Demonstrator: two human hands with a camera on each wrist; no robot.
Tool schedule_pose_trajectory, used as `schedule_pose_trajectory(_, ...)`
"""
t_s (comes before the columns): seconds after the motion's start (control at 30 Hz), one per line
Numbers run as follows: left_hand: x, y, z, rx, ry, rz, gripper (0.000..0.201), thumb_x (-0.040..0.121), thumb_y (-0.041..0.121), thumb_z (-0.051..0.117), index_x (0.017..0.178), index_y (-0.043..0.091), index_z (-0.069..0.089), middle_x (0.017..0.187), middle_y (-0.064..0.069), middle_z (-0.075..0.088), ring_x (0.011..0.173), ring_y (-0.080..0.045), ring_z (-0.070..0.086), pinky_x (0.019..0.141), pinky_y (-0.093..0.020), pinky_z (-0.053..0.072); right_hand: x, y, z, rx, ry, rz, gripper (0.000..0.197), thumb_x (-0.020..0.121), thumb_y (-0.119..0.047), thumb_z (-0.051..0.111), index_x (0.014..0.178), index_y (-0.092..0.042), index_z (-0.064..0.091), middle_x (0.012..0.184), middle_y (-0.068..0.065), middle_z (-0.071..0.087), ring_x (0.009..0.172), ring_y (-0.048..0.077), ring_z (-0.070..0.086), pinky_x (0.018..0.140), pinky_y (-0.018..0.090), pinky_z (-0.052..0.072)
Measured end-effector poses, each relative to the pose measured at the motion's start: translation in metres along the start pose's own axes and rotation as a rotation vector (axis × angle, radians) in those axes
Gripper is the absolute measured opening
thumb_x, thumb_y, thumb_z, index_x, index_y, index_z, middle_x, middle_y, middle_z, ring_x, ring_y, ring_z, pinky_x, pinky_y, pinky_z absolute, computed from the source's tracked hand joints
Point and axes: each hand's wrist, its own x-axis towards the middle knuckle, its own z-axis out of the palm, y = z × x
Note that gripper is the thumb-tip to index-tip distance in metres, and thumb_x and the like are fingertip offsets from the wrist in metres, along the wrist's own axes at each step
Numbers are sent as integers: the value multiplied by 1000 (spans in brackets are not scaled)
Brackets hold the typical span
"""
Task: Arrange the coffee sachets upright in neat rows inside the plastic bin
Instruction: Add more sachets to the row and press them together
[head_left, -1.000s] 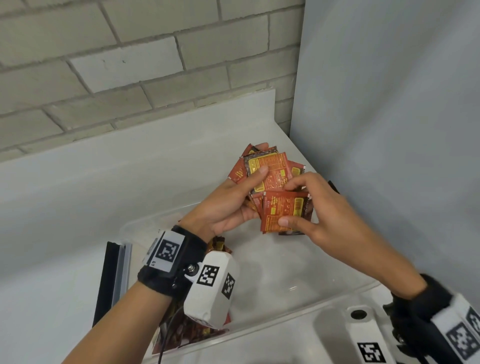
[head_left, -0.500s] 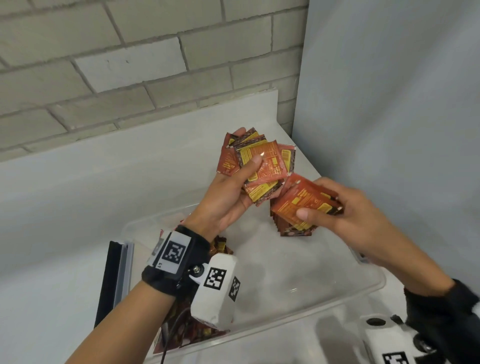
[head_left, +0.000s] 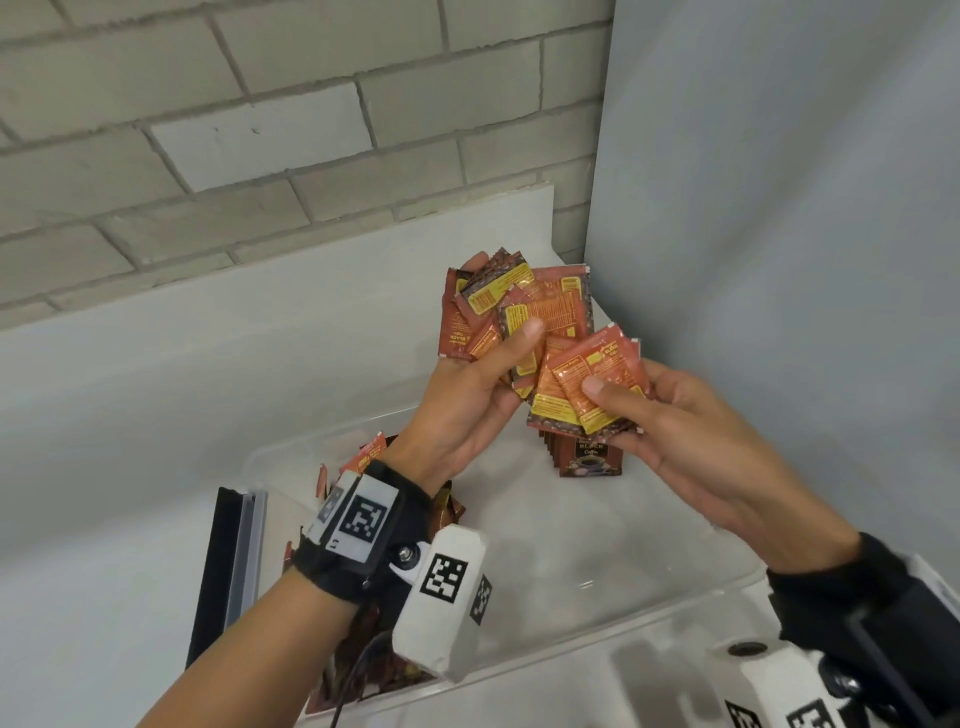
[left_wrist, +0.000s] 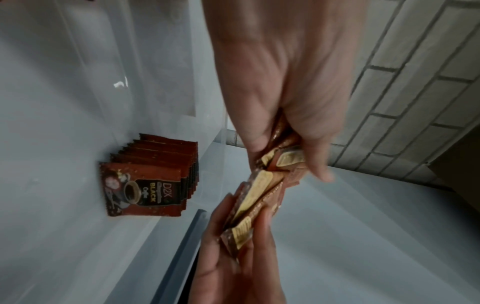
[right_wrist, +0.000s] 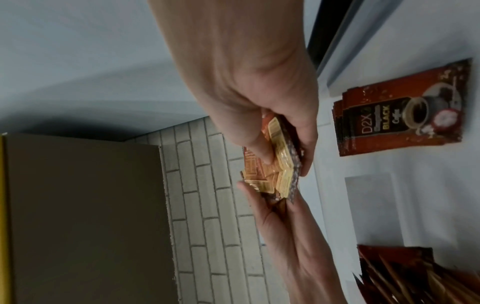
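My left hand (head_left: 467, 395) holds a messy fan of sachets (head_left: 519, 306). My right hand (head_left: 670, 431) pinches a few sachets (head_left: 587, 384) just beside them. Below, the plastic bin (head_left: 597, 613) holds a standing row (head_left: 592, 457) and a loose pile (head_left: 363, 457).

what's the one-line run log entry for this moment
left hand: holds fanned coffee sachets | right hand: pinches small sachet bunch | plastic bin: upright sachet row standing, loose pile unsorted
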Motion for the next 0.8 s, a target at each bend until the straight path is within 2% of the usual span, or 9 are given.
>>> schedule_pose_trajectory(0.1, 1, 1, 3, -54, 12, -33, 45, 90, 17, 55, 134, 7, 50, 122, -14, 66, 110, -26, 64, 93, -41, 53, 3, -1, -4, 39, 48, -24, 26, 90, -17, 60, 115, -10, 65, 105, 1, 74, 100, 13, 69, 102, 37, 48)
schedule_pose_trajectory(0.23, 2, -2, 0, -23, 15, -48, 26, 94, 0, 49, 117, 9, 59, 109, -10, 70, 103, -24, 67, 90, -39, 55, 4, 0, -7, 74, 50, -40, 30, 91, -16, 58, 120, -9, 62, 109, 1, 73, 103, 12, 68, 91, 25, 54)
schedule_pose_trajectory(0.3, 1, -3, -1, 11, 3, -43, 28, 92, -5, 51, 113, 12, 61, 112, -10, 69, 106, -26, 66, 90, -39, 55, 4, 1, -8, 55, 71, -59, 27, 91, -16, 59, 117, -12, 63, 107, -1, 74, 102, 11, 68, 91, 25, 53)
schedule_pose_trajectory(0.37, 1, -2, -2, 24, 10, -44, 30, 90, -6, 53, 115, 11, 60, 111, -10, 69, 106, -25, 66, 89, -39, 55, 4, 0, -9, 33, 99, -83, 26, 89, -17, 61, 115, -13, 63, 107, -1, 74, 102, 11, 69, 94, 28, 49)
schedule_pose_trajectory(0.47, 2, -1, -1, -27, 29, -57, 25, 93, 3, 52, 115, 12, 60, 114, -10, 69, 110, -26, 64, 95, -43, 52, 3, -3, -13, -62, 109, -147, 30, 85, -22, 64, 115, -18, 63, 106, -1, 74, 102, 13, 69, 96, 32, 50)
schedule_pose_trajectory(0.57, 3, 0, 0, -50, 29, -59, 26, 89, 7, 55, 114, 11, 61, 112, -10, 69, 105, -25, 65, 94, -43, 51, 0, -8, -17, -259, 55, -238, 26, 86, -20, 65, 108, -32, 60, 98, -11, 74, 90, 2, 69, 77, 14, 53)
schedule_pose_trajectory(0.63, 2, -1, 0, -10, 1, -52, 24, 91, 5, 53, 112, 13, 63, 110, -10, 70, 103, -24, 66, 92, -43, 53, -1, -11, -17, -380, 3, -251, 29, 83, -25, 66, 108, -38, 56, 94, -19, 73, 86, -5, 67, 69, 8, 50)
schedule_pose_trajectory(0.73, 1, -3, 0, -3, -1, -46, 27, 93, 3, 50, 118, 10, 60, 109, -9, 70, 104, -24, 66, 91, -42, 54, -1, -12, -16, -540, -28, -248, 48, 77, -40, 64, 123, -29, 56, 101, -15, 72, 93, -3, 67, 78, 17, 53)
schedule_pose_trajectory(0.8, 1, -3, -1, -3, 26, -44, 33, 89, 6, 54, 123, 7, 58, 112, -11, 69, 106, -25, 65, 91, -42, 54, 0, -11, -15, -570, -27, -234, 52, 79, -42, 64, 127, -26, 55, 107, -12, 70, 96, 1, 66, 84, 24, 54)
